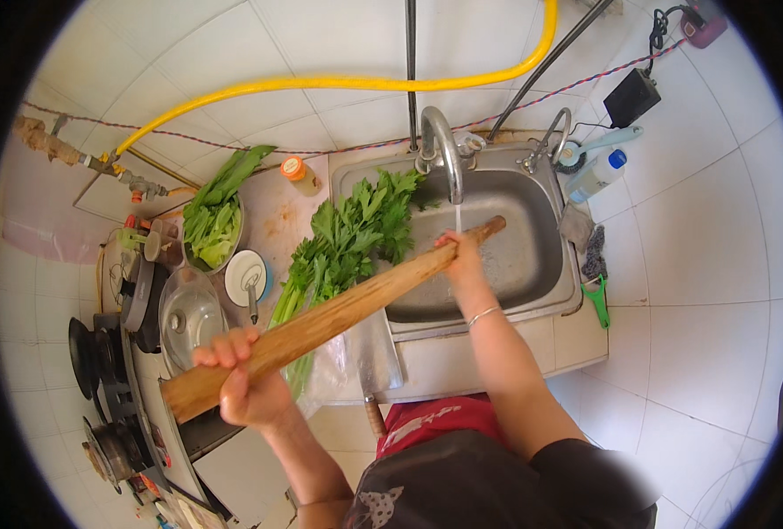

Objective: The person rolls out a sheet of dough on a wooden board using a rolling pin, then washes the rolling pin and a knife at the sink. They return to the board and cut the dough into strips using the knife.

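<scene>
A long, thick wooden board (338,316), seen along its narrow side, slants across the sink's front edge. My left hand (249,380) wraps around its near end, and my right hand (459,254) grips it close to the far end. Over the basin of the steel sink (524,264), a thin stream from the curved faucet (442,149) falls at my right hand. A bunch of leafy celery (345,231) lies left of the basin, partly hidden behind the board. Beneath the board, a cleaver (378,360) rests on the counter with its handle past the front edge.
Left stand a bowl of leafy greens (211,231), a jar with an orange lid (301,175), a white round container (241,274) and a clear glass dish (190,317). A bottle with a blue cap (596,177) and a green peeler (600,304) are on the right. A yellow hose (338,83) crosses the wall.
</scene>
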`<state>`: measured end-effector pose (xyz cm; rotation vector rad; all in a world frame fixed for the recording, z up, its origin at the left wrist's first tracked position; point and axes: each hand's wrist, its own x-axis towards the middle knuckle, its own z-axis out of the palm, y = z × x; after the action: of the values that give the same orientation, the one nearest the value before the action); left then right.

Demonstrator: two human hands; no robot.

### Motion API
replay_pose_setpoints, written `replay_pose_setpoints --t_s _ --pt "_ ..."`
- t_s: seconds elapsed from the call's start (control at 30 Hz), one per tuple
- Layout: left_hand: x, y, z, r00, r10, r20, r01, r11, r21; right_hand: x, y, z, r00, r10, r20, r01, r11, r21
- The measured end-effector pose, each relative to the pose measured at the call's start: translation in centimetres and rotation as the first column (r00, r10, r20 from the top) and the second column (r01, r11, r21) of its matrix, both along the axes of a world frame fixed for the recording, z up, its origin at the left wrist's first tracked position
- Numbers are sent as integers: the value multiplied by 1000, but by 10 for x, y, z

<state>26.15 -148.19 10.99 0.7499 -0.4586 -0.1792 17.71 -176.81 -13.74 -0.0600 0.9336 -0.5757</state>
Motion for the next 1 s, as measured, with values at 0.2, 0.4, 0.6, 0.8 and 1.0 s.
replay_pose_setpoints --t_s 0.2,0.4,0.6,0.8,1.0 --pt "-14 -38 -6 984 158 -80 -163 984 -69 -2 -30 -65 999 16 -33 -16 1000 16" --pt "-65 -149 -119 989 -79 -122 135 804 579 15 85 -11 981 146 128 -144 989 -23" --pt "-70 -148 -140 964 -237 121 91 721 687 4 3 -57 985 -39 171 -5 968 251" --pt "-60 -174 -151 936 -3 -351 144 916 374 19 10 -37 990 -14 142 22 998 -51" --pt "-58 -176 -137 866 -81 -494 284 891 353 15 16 5 954 -296 42 282 939 198"
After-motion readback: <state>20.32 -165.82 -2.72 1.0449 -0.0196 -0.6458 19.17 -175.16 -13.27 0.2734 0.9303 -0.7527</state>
